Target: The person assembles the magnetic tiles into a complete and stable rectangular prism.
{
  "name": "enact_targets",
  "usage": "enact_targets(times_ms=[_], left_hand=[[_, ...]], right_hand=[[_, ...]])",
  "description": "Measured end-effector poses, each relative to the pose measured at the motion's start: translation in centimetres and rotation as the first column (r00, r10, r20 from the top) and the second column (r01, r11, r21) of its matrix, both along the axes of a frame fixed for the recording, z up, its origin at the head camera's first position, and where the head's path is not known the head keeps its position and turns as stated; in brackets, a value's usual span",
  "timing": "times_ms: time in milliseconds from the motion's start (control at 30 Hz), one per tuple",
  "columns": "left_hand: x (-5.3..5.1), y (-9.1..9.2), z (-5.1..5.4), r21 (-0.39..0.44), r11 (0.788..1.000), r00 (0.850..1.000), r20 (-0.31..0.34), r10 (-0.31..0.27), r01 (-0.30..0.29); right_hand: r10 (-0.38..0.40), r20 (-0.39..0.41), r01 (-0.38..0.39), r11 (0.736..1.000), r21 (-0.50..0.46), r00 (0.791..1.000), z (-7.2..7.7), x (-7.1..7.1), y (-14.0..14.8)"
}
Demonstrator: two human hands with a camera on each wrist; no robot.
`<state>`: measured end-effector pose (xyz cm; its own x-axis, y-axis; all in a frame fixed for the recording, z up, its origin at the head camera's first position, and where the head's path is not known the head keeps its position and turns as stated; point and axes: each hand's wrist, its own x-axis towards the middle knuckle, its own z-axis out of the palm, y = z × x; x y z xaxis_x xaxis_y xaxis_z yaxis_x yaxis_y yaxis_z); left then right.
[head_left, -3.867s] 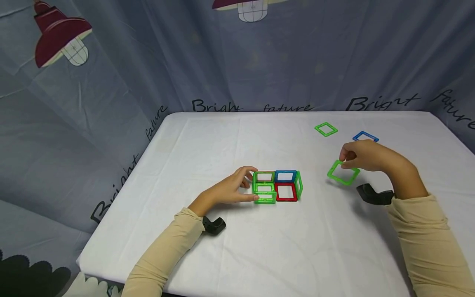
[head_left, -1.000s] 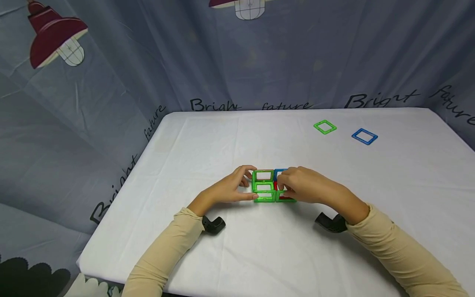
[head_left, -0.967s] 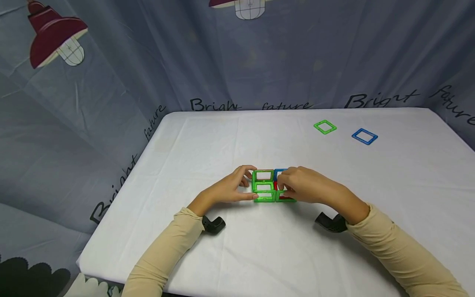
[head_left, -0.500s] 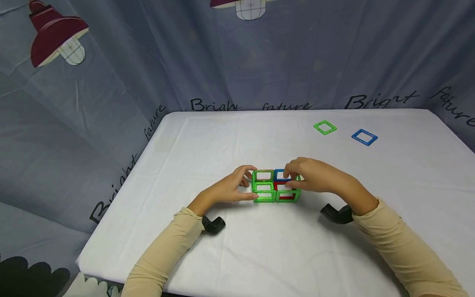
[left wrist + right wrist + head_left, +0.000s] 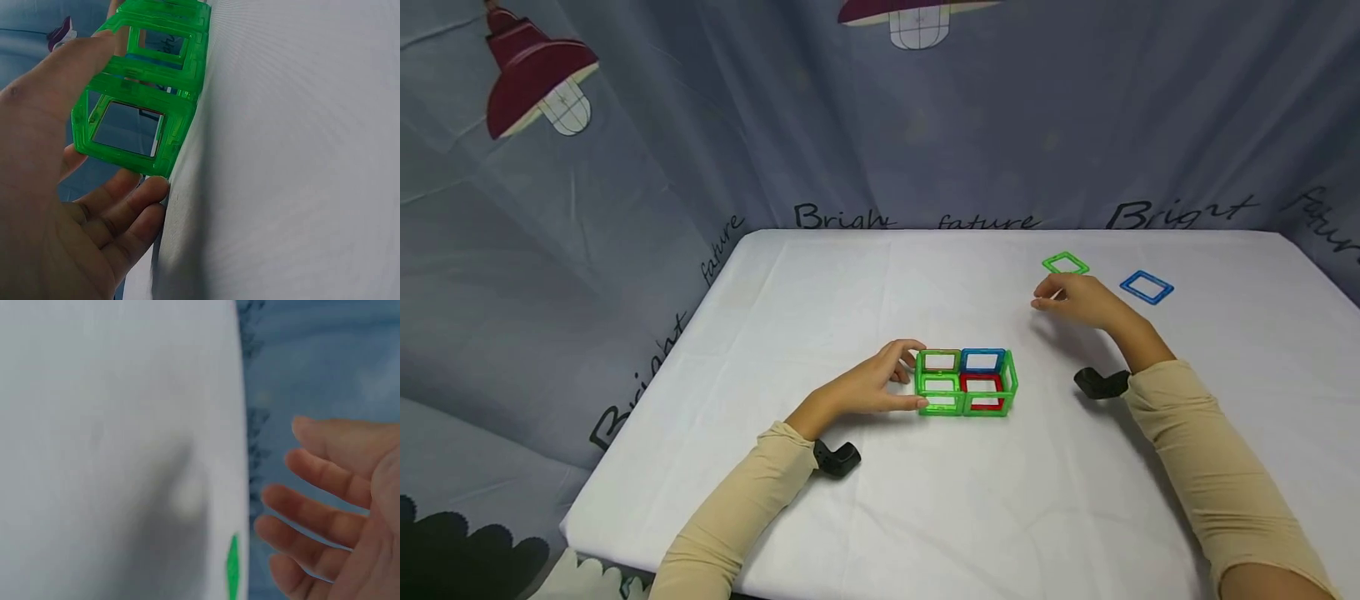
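Note:
An open-topped box of frame tiles stands mid-table, with green walls [image 5: 985, 397], a blue tile [image 5: 983, 360] at the back right and a red tile [image 5: 981, 377] inside its right half. My left hand [image 5: 868, 383] grips the box's left end between thumb and fingers; in the left wrist view the thumb lies over the green tile [image 5: 169, 140] and fingertips touch its lower edge. My right hand [image 5: 1078, 300] hovers empty with fingers loosely bent, just in front of a loose green tile [image 5: 1065, 257], whose edge it partly covers. The right wrist view shows that hand [image 5: 337, 512] holding nothing.
A loose blue tile [image 5: 1147, 287] lies flat to the right of my right hand. The white cloth-covered table [image 5: 880, 508] carries everything, and a printed grey-blue curtain [image 5: 760, 108] hangs behind its far edge.
My right hand has left the box and moved back and right towards the loose tiles. The green tile it carried earlier now stands as the box's front right wall. My left hand keeps its grip.

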<state>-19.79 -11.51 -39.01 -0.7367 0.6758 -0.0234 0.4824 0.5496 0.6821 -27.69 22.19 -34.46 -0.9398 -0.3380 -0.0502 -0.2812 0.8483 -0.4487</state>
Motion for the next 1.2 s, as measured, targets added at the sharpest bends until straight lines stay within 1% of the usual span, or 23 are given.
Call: enact_targets(times_ms=[133, 233, 300, 433, 567, 633, 700, 800, 900, 1067, 1200], left_hand=[[0.0, 0.1, -0.2, 0.004, 1.0, 1.0, -0.004, 0.002, -0.002], [0.0, 0.1, -0.3, 0.005, 1.0, 1.0, -0.003, -0.001, 0.001], [-0.1, 0.1, -0.3, 0.005, 1.0, 1.0, 0.001, -0.005, 0.005], [-0.1, 0.1, -0.3, 0.0, 1.0, 1.0, 0.001, 0.002, -0.002], [-0.1, 0.2, -0.3, 0.008, 1.0, 1.0, 0.006, 0.003, -0.003], [-0.2, 0.1, -0.3, 0.007, 1.0, 1.0, 0.006, 0.004, -0.004], [-0.3, 0.0, -0.3, 0.007, 1.0, 1.0, 0.002, 0.009, -0.009], [-0.3, -0.1, -0.2, 0.0, 1.0, 1.0, -0.008, 0.011, -0.011], [-0.3, 0.0, -0.1, -0.004, 1.0, 1.0, -0.004, 0.012, -0.012], [-0.2, 0.0, -0.1, -0.014, 1.0, 1.0, 0.001, 0.012, -0.012], [-0.1, 0.1, -0.1, -0.014, 1.0, 1.0, 0.001, 0.015, -0.015]], right_hand=[[-0.091, 0.027, 0.091, 0.996, -0.012, 0.995, -1.1, -3.4, 1.8], [-0.156, 0.032, 0.156, 0.988, -0.009, 0.987, -1.6, -5.2, 2.8], [-0.196, 0.045, 0.196, 0.981, -0.008, 0.98, -1.8, -6.2, 3.1], [-0.268, 0.059, 0.267, 0.963, 0.021, 0.962, -2.3, -7.3, 3.1], [-0.322, 0.05, 0.318, 0.945, 0.077, 0.945, -2.9, -7.8, 3.4], [-0.334, 0.054, 0.327, 0.939, 0.106, 0.941, -3.2, -8.2, 3.6], [-0.33, 0.057, 0.321, 0.939, 0.122, 0.942, -3.3, -8.7, 3.6], [-0.321, 0.055, 0.311, 0.94, 0.14, 0.945, -3.2, -8.7, 3.7], [-0.304, 0.057, 0.293, 0.944, 0.154, 0.951, -2.9, -8.4, 3.5], [-0.276, 0.078, 0.26, 0.95, 0.17, 0.958, -2.7, -7.2, 3.0], [-0.239, 0.082, 0.221, 0.957, 0.189, 0.968, -2.8, -6.1, 2.1]])
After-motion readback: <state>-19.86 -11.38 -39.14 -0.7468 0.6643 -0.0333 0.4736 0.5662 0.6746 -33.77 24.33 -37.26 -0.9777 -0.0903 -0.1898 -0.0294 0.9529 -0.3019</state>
